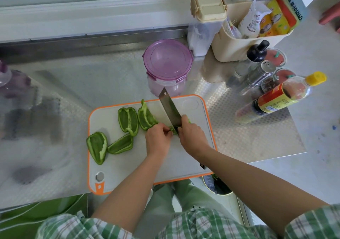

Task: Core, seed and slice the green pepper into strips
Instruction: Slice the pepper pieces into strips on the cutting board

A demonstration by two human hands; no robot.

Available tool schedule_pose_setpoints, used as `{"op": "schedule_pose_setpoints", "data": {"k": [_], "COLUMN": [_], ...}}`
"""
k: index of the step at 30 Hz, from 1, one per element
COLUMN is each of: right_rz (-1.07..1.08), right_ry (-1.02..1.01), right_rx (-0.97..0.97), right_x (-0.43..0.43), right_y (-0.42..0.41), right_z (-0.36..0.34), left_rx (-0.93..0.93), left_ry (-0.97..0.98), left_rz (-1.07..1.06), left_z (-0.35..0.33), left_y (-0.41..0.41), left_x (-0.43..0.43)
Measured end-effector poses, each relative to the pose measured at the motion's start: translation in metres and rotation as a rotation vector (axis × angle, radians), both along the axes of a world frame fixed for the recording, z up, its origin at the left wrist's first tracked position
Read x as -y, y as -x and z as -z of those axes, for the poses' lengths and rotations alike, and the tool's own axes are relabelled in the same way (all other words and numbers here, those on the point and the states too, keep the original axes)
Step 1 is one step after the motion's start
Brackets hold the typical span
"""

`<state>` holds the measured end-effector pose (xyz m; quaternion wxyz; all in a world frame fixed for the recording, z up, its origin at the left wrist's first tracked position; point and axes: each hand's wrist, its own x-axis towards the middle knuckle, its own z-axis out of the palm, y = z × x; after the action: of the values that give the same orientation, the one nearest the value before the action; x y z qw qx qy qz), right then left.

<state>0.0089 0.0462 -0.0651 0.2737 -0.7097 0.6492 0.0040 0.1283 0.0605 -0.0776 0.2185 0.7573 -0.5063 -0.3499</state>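
Observation:
Several green pepper pieces lie on the white, orange-rimmed cutting board [184, 157]: one [97, 146] at the left edge, one [121, 144] beside it, one [128, 120] and one [146, 117] further back. My left hand [158, 140] pinches a small pepper piece [173, 130] in the middle of the board. My right hand [193, 139] grips the handle of a cleaver [170, 108], its blade standing on that piece and pointing away from me. Most of the held piece is hidden by both hands.
A purple-lidded container [167, 62] stands just behind the board. Bottles and shakers [257, 76], a lying sauce bottle [281, 97] and a cream basket [239, 43] crowd the right. A bin [217, 185] sits below the counter edge. The left counter is blurred.

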Motion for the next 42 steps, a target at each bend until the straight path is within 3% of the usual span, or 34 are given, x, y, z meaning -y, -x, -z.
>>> {"op": "schedule_pose_setpoints", "data": {"k": [6,21,30,42], "right_rz": [-0.002,-0.076,-0.008,-0.017], "right_ry": [0.038,-0.033,-0.001,-0.031], "right_rx": [0.118,-0.073,0.089,0.068], "right_x": [-0.007,-0.004,-0.004,-0.011], "right_y": [0.013,0.000,0.010,0.009], "right_z": [-0.004,-0.004,-0.007,-0.008], "left_rx": [-0.029,-0.029,-0.068,-0.051], "left_ry": [0.006,-0.018,0.000,-0.027], "left_rz": [-0.021,-0.015,-0.068,-0.090], "left_z": [0.000,0.002,0.004,0.002], "left_y": [-0.001,0.000,-0.002,0.003], "left_x": [0.000,0.001,-0.002,0.001]}}
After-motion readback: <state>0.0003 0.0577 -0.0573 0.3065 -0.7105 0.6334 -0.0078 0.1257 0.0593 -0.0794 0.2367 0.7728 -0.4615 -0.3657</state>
